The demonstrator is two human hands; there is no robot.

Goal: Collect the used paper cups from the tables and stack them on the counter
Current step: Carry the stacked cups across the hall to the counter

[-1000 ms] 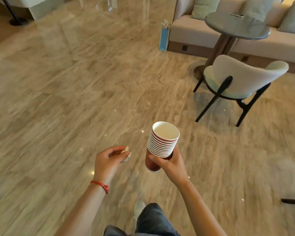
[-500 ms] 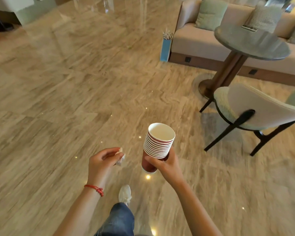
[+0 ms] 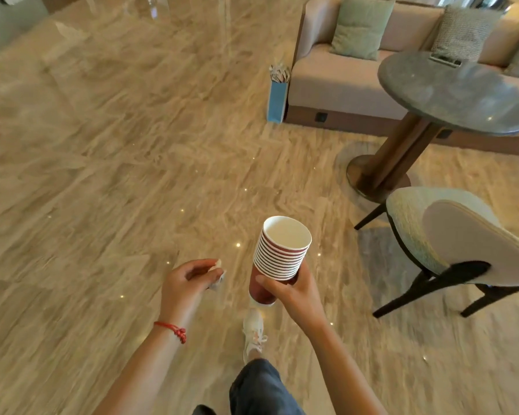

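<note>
Paper cup stack [image 3: 277,259] — ribbed rims, right grip [image 3: 294,298].

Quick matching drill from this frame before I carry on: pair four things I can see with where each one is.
Things:
1. stack of paper cups
2. crumpled white scrap
3. blue bag
4. round table

Places:
A. on the floor against the end of the sofa
B. in front of the sofa, beyond the chair
C. held by the right hand
D. pinched in the left hand

Pairs: 1-C, 2-D, 3-A, 4-B
</note>
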